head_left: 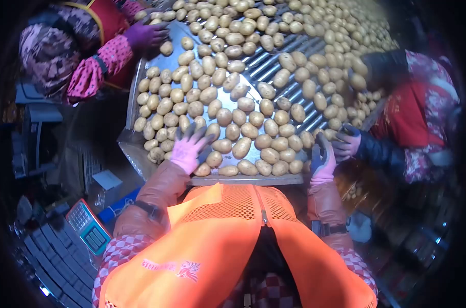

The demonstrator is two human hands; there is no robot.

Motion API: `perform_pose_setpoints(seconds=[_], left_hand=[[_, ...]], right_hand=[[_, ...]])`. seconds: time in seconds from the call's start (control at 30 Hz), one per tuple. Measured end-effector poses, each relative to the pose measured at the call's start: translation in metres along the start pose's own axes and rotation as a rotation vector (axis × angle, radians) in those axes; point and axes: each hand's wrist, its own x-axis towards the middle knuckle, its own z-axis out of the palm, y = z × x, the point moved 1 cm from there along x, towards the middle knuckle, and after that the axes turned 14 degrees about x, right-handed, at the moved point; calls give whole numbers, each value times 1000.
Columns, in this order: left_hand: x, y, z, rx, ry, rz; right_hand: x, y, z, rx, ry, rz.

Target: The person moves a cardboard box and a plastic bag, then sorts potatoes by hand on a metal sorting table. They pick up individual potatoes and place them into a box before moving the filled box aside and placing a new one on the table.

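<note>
Several potatoes [241, 148] lie spread over a metal roller table [266, 66] in front of me. My left hand [187, 149], in a pink glove with dark fingertips, rests flat with fingers apart on the potatoes near the table's front left. My right hand [322, 158], in a similar glove, is at the table's front right corner, fingers up beside the potatoes; whether it holds one I cannot tell. I wear brown sleeve covers and an orange mesh vest [233, 241].
A co-worker's purple-gloved hand [146, 34] reaches onto the potatoes at the far left. Another co-worker's gloved hand [346, 145] is at the right edge, close to my right hand. A scale with a keypad [87, 226] and grey crates sit on the floor at lower left.
</note>
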Motion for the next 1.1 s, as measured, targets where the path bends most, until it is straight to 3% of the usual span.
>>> perform_pose_setpoints(seconds=[0.1,0.13,0.17,0.2,0.23,0.27,0.3,0.37,0.4,0.43,0.5,0.53,0.57,0.63,0.7,0.73,0.77,0.8,0.83,0.87,0.9,0.93,0.97,1.0,1.03,1.1], left_hand=[[-39,-16,6,-74,83,-235],[-47,-14,7,-13,63,-359],[-51,-13,14,40,54,-479],[-48,-7,24,53,232,-508],[-41,5,21,52,234,-521],[-33,24,14,19,152,-332],[-30,33,11,-15,71,-143],[-31,17,12,-34,82,-92],[-32,8,13,-45,96,-26],[-35,2,14,-45,96,-26],[-44,-4,23,4,-106,-358],[-43,-7,31,-85,-57,-587],[-37,-8,29,-84,-57,-582],[-13,-14,12,131,377,-577],[37,-27,-6,89,334,-460],[64,-41,3,-77,306,-453],[96,-44,-21,-235,284,-538],[122,-56,-4,-74,416,-536],[141,-55,-10,-40,321,-609],[147,-42,-29,-86,54,-489],[146,-28,-42,-131,-210,-366],[121,-25,0,154,169,-69],[107,-29,-7,0,121,-30],[91,-38,-2,-251,211,-107],[67,-43,7,-172,247,-184],[28,-52,11,-51,342,-298]], right_hand=[[10,0,5,-15,-42,108],[9,39,9,482,54,339],[8,47,23,479,29,321],[8,52,35,235,7,187],[6,50,44,-15,-7,61],[13,19,54,-433,-210,-164],[9,-17,81,-822,-312,-26],[17,-33,98,-716,-438,10],[23,-9,100,-762,-455,-156],[29,-15,103,-762,-454,-157],[38,-35,112,-599,-553,-255],[42,-38,121,-625,-555,-228],[41,-50,133,-625,-551,-224],[36,-83,156,-708,-651,-196],[35,-94,174,-391,-901,-143],[28,-92,185,-345,-915,-211],[31,-101,190,-351,-1090,-161],[29,-96,197,-260,-1118,-287],[26,-90,201,-167,-1141,-408],[24,-85,199,-169,-1136,-406],[26,-79,195,160,-1156,-150],[33,-75,191,490,-1142,115],[40,-77,184,491,-1135,130],[54,-86,168,395,-897,212],[68,-93,146,284,-647,288],[93,-93,117,947,76,736]])
